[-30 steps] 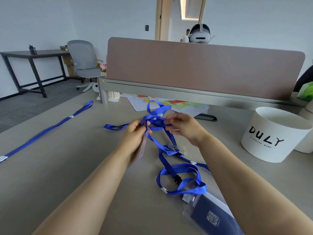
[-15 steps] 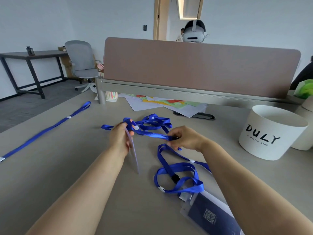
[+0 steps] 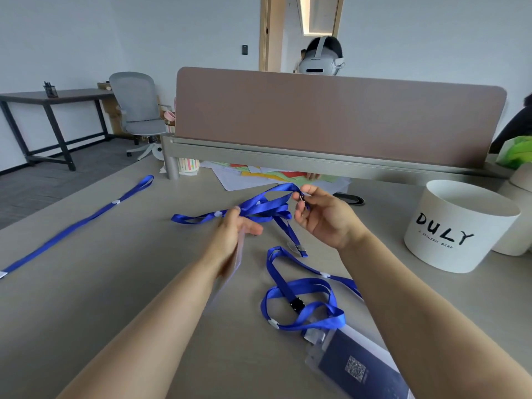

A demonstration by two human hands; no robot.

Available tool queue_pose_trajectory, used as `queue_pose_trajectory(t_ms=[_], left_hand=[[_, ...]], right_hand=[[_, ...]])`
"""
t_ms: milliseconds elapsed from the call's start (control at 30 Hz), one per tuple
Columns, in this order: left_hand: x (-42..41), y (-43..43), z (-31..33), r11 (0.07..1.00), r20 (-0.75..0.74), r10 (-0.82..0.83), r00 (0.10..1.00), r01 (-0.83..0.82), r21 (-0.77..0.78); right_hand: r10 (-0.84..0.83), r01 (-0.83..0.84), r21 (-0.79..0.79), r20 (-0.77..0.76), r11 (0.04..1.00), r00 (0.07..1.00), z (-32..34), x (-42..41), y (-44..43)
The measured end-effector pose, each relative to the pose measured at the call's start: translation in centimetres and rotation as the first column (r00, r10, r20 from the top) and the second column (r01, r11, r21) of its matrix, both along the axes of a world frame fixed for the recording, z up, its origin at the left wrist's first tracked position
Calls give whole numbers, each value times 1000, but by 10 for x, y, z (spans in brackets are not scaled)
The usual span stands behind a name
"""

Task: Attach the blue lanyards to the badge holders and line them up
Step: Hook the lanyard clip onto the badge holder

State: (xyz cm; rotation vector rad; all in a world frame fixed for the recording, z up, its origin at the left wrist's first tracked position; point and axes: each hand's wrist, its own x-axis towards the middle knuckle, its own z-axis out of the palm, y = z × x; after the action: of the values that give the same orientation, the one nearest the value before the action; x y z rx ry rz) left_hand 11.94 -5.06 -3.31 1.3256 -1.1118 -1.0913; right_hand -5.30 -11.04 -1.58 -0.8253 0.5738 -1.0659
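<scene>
The lanyards [image 3: 259, 207] are woven blue cloth with a faint sheen, each carrying a small white plastic bead. The clip [image 3: 301, 249] near the centre looks like bright metal. The badge holders [image 3: 345, 367], one at 5 o'clock, are clear glossy plastic. The desk [image 3: 115, 283] is smooth and matt. The divider [image 3: 331, 110] at 12 o'clock looks matt and felt-like. The tub [image 3: 460, 226] at 3 o'clock is matt white.

One wide-angle camera, worn on the person's head, looked forward and down along both forearms, close above the table [image 3: 86, 283]. The left hand [image 3: 230, 234] and right hand [image 3: 325, 217] sat mid-frame; beyond them the view reached the brown partition [image 3: 331, 110] and the far wall's doorway [image 3: 290, 30].
</scene>
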Motion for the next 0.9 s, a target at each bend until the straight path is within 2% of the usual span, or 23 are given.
queue_pose_trajectory(t_ms=[133,267,433,567,700,800,900], left_hand=[[-7,5,-6,983,158,-167,973,177,-53],[-10,-5,-19,949,209,-275,938,300,-100],[-18,-5,-20,942,292,-276,916,318,-107],[-27,-7,-23,948,355,-207,912,276,-157],[-36,-6,-18,923,435,-253,864,350,-158],[-39,-8,-13,932,351,-258,900,327,-154],[-44,-8,-2,932,197,-313,929,341,-127]], right_hand=[[31,-31,14,29,999,999,-1,7,6],[29,-29,-9,4,1000,1000,-9,11,12],[-72,67,-73,-72,995,995,-12,4,20],[-117,103,-99,-157,990,981,-11,-2,27],[-185,162,-112,-242,981,953,-10,-10,30],[-238,174,-189,-399,966,886,-8,-19,34],[-233,59,-289,-618,955,751,-8,-34,39]])
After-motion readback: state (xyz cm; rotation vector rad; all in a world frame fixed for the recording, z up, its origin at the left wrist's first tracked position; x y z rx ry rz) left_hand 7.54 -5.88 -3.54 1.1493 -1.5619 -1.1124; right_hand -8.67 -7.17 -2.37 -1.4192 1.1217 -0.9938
